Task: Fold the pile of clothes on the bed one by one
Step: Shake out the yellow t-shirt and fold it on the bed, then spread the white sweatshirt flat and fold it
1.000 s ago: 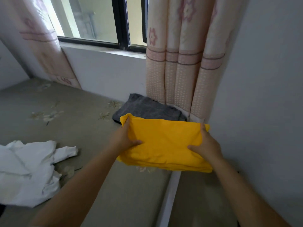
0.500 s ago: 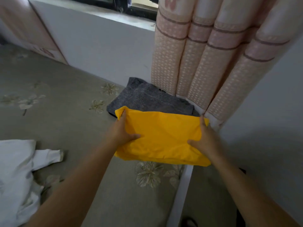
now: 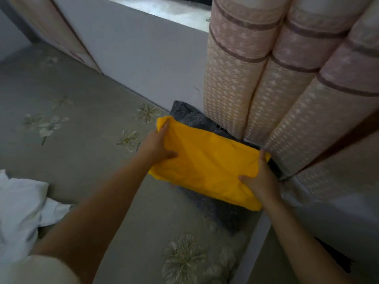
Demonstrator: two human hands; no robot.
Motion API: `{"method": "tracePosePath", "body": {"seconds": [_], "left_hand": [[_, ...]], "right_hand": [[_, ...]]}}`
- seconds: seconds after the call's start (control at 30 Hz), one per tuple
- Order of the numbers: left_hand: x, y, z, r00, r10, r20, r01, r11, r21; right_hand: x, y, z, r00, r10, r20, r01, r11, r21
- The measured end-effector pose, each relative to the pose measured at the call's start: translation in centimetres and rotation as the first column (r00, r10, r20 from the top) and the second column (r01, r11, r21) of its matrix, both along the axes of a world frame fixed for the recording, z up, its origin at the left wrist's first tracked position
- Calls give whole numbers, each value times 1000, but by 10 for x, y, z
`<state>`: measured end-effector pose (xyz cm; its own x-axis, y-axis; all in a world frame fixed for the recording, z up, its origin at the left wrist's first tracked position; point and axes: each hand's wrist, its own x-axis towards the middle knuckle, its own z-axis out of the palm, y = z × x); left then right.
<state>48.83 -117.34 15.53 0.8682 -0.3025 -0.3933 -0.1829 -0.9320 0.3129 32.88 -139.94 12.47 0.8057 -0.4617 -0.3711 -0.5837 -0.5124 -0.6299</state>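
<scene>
Both hands, the left hand [image 3: 156, 147] and right hand [image 3: 261, 179], grasping the folded yellow cloth [image 3: 207, 163] in their fingers, have now carried it over the folded dark grey cloth [image 3: 217, 210], so it looks ready to stack.

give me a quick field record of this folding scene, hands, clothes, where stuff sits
left hand: left hand grips the left end of the folded yellow garment, thumb on top
right hand: right hand grips its right end
yellow garment: folded, held over the folded grey garment; contact cannot be told
grey garment: lies on the bed in the corner by the curtain
unfolded: white garment, crumpled at the left edge
stage: yellow one folded, white one not yet
</scene>
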Motion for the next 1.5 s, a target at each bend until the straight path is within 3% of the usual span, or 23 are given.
{"method": "tracePosePath", "body": {"seconds": [0.17, 0.3, 0.47, 0.63, 0.73, 0.9, 1.07, 1.17, 1.3, 1.5], "left_hand": [[83, -21, 0, 988, 42, 150, -37, 999, -33], [59, 5, -65, 994, 105, 9, -106, 984, 142], [-20, 14, -120, 992, 26, -126, 7, 966, 257], [-82, 14, -124, 982, 82, -171, -26, 951, 307], [-109, 24, -111, 986, 128, -109, -90, 950, 297], [-165, 66, -74, 970, 237, 60, -244, 929, 279], [-251, 138, -37, 908, 396, 137, -419, 868, 265], [-324, 188, -19, 842, 514, 166, -540, 810, 228], [-435, 257, -4, 745, 639, 193, -667, 711, 223], [-542, 340, -4, 577, 780, 241, -816, 536, 218]], "right_hand": [[35, 10, -40, 982, -188, 37, 177, 964, 199], [33, 27, -92, 967, -43, -253, 95, 976, 197], [18, 22, -110, 920, 68, -386, -57, 998, 42], [-6, 29, -104, 927, 113, -358, -187, 966, -181], [-19, 48, -92, 917, 262, -301, -333, 918, -214], [-36, 108, -62, 770, 613, -178, -637, 723, -267], [-75, 192, -26, 530, 837, -134, -810, 454, -371], [-116, 244, -7, 390, 910, -141, -856, 302, -421], [-175, 310, 10, 264, 957, -123, -858, 175, -483], [-229, 393, 13, 153, 976, -153, -851, 51, -522]]}}
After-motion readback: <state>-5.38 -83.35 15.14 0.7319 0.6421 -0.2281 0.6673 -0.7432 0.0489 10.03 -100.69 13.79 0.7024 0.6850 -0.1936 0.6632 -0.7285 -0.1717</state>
